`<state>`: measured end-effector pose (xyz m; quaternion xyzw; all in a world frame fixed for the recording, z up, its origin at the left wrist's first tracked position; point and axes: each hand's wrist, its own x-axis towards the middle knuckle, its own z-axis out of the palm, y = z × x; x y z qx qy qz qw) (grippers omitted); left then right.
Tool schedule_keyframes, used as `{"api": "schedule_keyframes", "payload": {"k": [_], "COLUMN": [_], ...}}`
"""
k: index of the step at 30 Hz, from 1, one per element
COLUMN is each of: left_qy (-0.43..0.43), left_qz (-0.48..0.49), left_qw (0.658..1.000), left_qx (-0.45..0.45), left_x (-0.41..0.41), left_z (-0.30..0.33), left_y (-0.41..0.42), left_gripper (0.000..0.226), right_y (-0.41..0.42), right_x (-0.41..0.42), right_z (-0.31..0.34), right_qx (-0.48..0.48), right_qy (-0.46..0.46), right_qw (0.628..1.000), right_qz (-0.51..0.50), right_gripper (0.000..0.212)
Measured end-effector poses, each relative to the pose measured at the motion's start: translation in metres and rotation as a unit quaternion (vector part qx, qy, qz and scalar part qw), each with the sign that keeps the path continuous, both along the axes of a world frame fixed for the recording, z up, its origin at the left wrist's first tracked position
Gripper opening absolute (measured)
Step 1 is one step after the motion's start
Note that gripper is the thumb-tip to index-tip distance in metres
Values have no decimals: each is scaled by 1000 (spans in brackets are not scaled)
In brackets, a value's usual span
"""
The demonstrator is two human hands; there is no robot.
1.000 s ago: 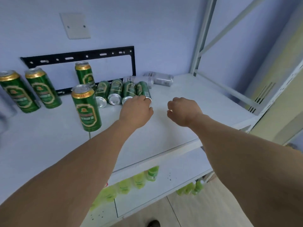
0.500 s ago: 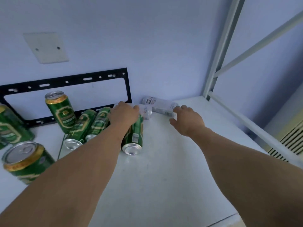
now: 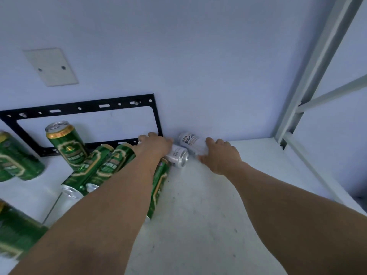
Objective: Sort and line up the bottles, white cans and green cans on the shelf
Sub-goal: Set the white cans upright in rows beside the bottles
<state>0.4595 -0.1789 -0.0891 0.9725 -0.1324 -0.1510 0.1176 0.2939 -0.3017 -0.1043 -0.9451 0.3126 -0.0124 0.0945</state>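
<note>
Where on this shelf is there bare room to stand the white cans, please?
Free: the shelf between the right hand and the corner post, and the near middle between both forearms. Crowded: left of the left hand, where green cans lie and stand.

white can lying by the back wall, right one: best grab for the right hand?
Wrap the mid-body of the white can from above and the front. It lies on its side close to the wall, so the back looks blocked. The right hand already rests on it there; the grip probably just needs closing. The second white can sits close on its left.
</note>
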Motion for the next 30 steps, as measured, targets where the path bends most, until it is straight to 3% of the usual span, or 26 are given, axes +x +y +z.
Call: {"api": "schedule_keyframes", "payload": {"k": [3,7,10,15,17,20,24,30], "left_qy": [29,25,82,157,172,232,277,309], "left_qz": [28,-27,16,121,126,134,133,92], "left_qw": [997,982,960,920,901,853,817,798], "left_qx": [-66,-186,-267,-338,-378,-449,-488,-509], "left_x": [-6,-41,-69,-56,-67,-101,-119,-143], "left_z": [3,1,-11,-47,-36,-10,1,28], "left_y": [-3,-13,-33,-63,-56,-38,-22,24], "left_gripper": [93,115,120,123,106,59,58,43], "right_y": [-3,-7,-12,-16,-16,-12,9,67], "right_x": [-7,-24,-40,-68,-80,-98,-126,-162], "right_z": [6,14,12,5,5,2,-4,-1], "right_qx": [48,89,151,188,184,212,233,345], "right_qy": [35,99,83,35,24,-6,-50,-152], "right_qw": [998,989,980,975,976,966,954,905], "right_qz": [-25,-59,-103,-108,-115,-145,-182,-195], "right_gripper": [74,84,90,69,67,76,79,54]}}
